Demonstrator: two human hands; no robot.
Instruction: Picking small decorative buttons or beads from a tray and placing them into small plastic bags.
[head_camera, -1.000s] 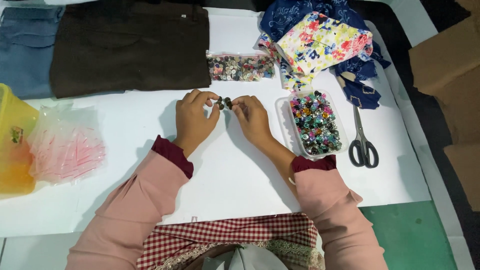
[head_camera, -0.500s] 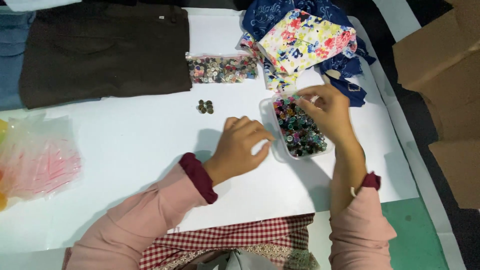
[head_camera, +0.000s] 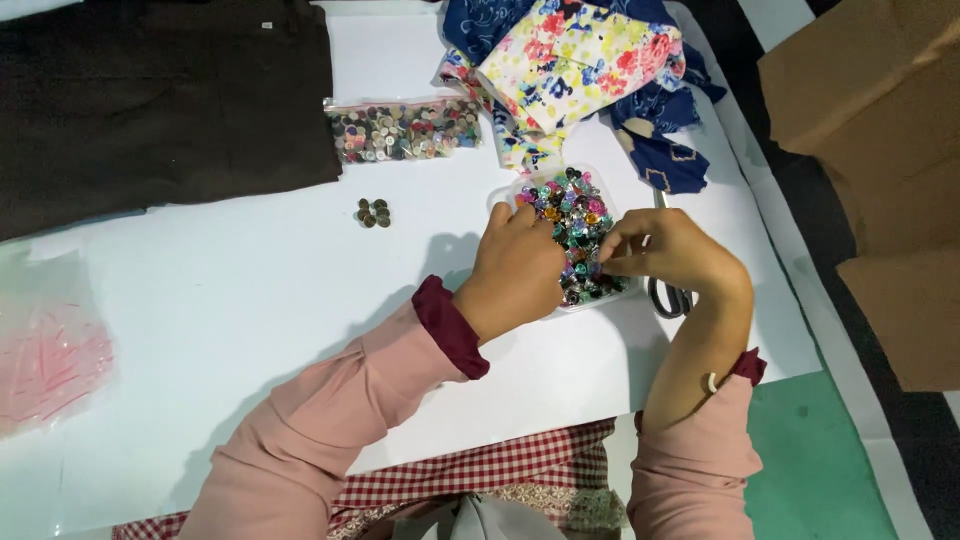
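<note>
- A person in pink sleeves with maroon cuffs worked at a white table (head_camera: 230, 300), seen from a head-worn camera looking down.
- The left hand (head_camera: 520, 272) rested against the 9 o'clock side of a clear tray of multicoloured buttons (head_camera: 575, 225), fingers curled over its rim; whether it pinched anything could not be told.
- The right hand (head_camera: 668, 250) reached into the tray from 3 o'clock, fingertips drawn narrowly together among the buttons; whether a button sat between them could not be told.
- The tray lay at about 2 o'clock from the table's middle, directly beneath both hands.
- A small cluster of dark buttons (head_camera: 373, 212) lay loose on the table, at 9 o'clock from the tray and well apart from the hands.
- A clear bag of mixed buttons (head_camera: 403, 130) lay at 11 o'clock from the tray, just beside a dark brown cloth (head_camera: 160, 95).
- Floral and blue fabrics (head_camera: 585, 65) were heaped at 12 o'clock from the tray.
- Scissors (head_camera: 668, 297) lay partly hidden under the right hand.
- A pink-tinted plastic bag (head_camera: 50, 355) sat at the table's 9 o'clock edge.
- Brown cardboard (head_camera: 880, 150) lay off the table at 3 o'clock.
</note>
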